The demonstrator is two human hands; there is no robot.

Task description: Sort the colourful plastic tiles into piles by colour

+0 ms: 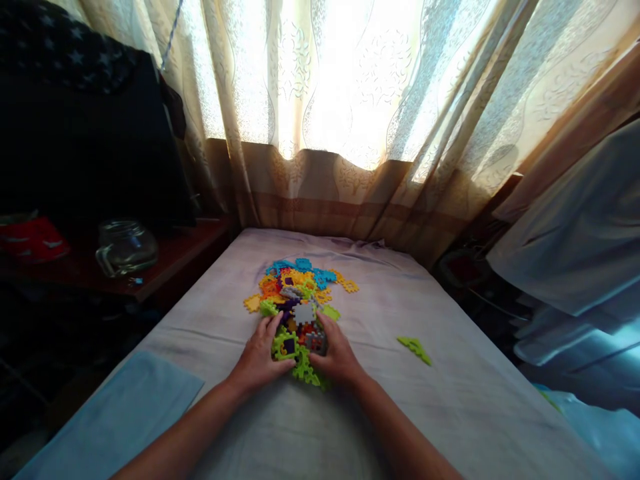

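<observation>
A heap of colourful interlocking plastic pieces lies on the cloth-covered surface. Blue and orange ones are at its far side, with green, purple and grey ones nearer. My left hand curves round the heap's near left side, fingers bent against green pieces. On the other side, my right hand cups the heap, its thumb and fingers around a grey piece. A flat grey piece lies between the fingertips of both hands. Apart from the heap, a green triangular piece rests to the right.
A folded light blue cloth lies at the near left of the bed-like surface. On a dark red table at the left stand a glass jug and a screen. Curtains hang behind; clothes hang at the right.
</observation>
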